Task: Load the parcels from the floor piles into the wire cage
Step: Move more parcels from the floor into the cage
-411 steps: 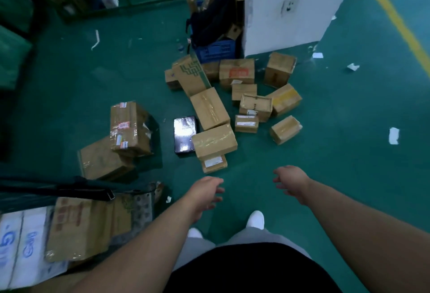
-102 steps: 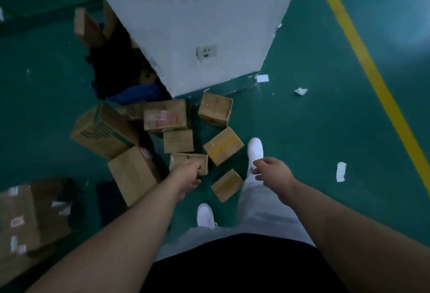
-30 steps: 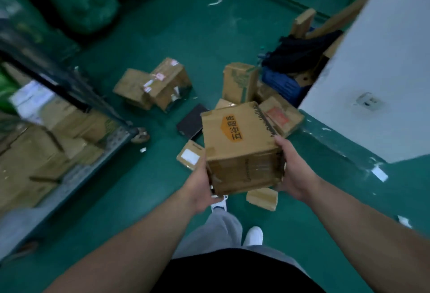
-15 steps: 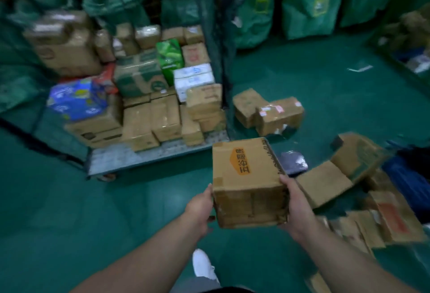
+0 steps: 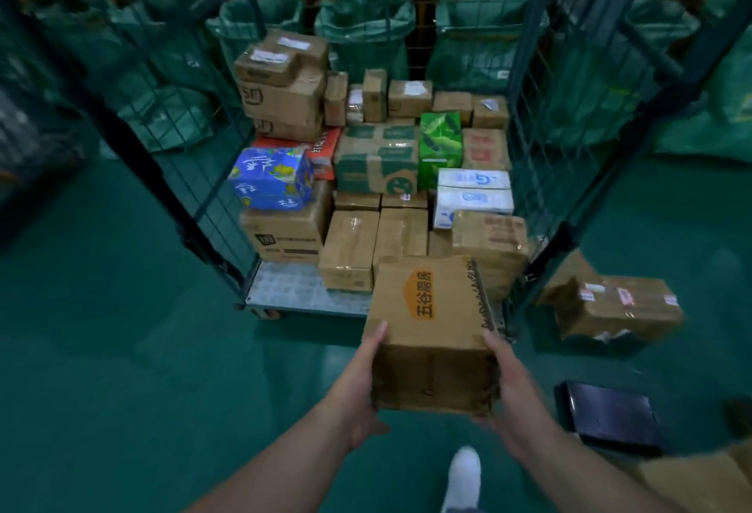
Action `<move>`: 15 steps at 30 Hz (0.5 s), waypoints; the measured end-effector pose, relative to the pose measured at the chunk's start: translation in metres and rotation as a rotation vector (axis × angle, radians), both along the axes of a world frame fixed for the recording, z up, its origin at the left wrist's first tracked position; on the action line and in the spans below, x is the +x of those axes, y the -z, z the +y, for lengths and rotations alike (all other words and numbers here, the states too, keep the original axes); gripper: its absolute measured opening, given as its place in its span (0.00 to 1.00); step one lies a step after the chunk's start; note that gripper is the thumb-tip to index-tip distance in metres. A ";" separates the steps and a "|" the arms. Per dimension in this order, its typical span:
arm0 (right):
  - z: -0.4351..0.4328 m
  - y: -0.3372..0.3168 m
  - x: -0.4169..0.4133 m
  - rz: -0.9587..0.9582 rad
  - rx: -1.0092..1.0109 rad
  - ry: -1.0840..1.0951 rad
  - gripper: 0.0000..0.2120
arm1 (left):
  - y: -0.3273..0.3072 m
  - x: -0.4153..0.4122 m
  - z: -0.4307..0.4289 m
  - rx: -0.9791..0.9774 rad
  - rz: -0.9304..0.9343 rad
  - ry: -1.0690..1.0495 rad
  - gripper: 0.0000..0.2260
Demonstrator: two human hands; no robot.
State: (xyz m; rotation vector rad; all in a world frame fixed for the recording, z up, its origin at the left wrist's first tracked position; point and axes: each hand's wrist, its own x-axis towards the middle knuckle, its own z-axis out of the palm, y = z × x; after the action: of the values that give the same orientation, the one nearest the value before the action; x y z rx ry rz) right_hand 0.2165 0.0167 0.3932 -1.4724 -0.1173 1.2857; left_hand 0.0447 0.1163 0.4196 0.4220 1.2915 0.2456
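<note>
I carry a brown cardboard box point(image 5: 427, 309) with an orange label on its top. My left hand point(image 5: 362, 386) holds its left side and my right hand point(image 5: 514, 386) its right side, thumbs up along the sides. The box hangs just in front of the open side of the wire cage point(image 5: 195, 186), above the front right corner of its metal floor point(image 5: 285, 288). Inside, parcels are stacked against the back and right, among them a blue box point(image 5: 270, 178) and a green box point(image 5: 439, 146). The cage floor's front left is bare.
A taped brown parcel point(image 5: 614, 309) lies on the green floor right of the cage. A flat black parcel point(image 5: 610, 415) lies near my right arm, with more cardboard point(image 5: 700, 480) at the bottom right corner. Green sacks point(image 5: 366, 32) stand behind the cage. My white shoe point(image 5: 464, 476) is below.
I have turned from the floor pile to face the cage and come closer. The box, still held in both hands, is now right at the cage's open front.
</note>
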 end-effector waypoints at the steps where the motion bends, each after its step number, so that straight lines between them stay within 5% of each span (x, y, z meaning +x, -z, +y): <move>1: 0.014 0.001 0.004 -0.005 0.002 -0.005 0.16 | 0.005 0.005 0.011 -0.003 -0.006 -0.036 0.28; 9: 0.141 0.033 0.052 0.065 0.036 -0.052 0.23 | 0.004 0.049 0.106 0.078 0.003 -0.244 0.09; 12: 0.193 0.036 0.073 0.081 0.052 -0.100 0.32 | -0.001 0.066 0.149 0.123 0.007 -0.280 0.08; 15: 0.246 0.035 0.097 0.060 0.047 -0.144 0.29 | 0.003 0.085 0.195 0.166 0.037 -0.303 0.10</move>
State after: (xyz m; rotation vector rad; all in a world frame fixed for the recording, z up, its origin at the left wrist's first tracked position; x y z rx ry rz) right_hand 0.3138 0.2628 0.3582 -1.4046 -0.2163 1.4324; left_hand 0.1295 0.3113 0.4171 0.3710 1.3750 0.6052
